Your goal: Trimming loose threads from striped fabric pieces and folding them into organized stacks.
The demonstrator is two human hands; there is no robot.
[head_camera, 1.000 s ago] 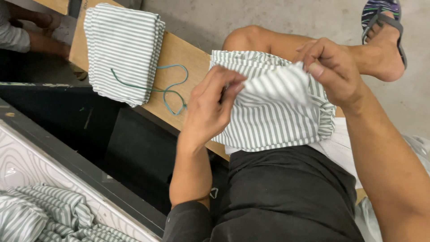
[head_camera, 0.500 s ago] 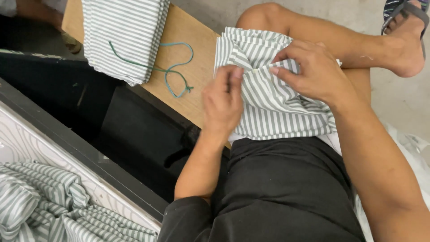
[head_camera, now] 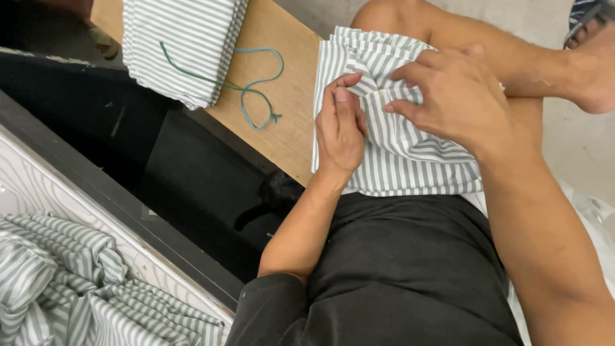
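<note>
A folded green-and-white striped cloth [head_camera: 410,160] lies across my lap and the edge of a wooden board [head_camera: 288,109]. My left hand [head_camera: 341,125] presses flat on its left part, fingers together and thumb tucked at a fold. My right hand [head_camera: 458,96] lies on the upper right part, fingers spread and pinching a fold near the middle. Both hands touch the cloth and almost meet.
A stack of folded striped cloths [head_camera: 182,41] sits at the far end of the board with a teal cord [head_camera: 253,93] trailing off it. Crumpled striped cloths [head_camera: 70,288] lie at lower left beyond a black frame [head_camera: 128,205]. My bare foot [head_camera: 592,70] rests at upper right.
The cloth has been flattened down onto my lap. My right hand moved left toward the middle of it, and my left hand went from gripping the edge to pressing flat.
</note>
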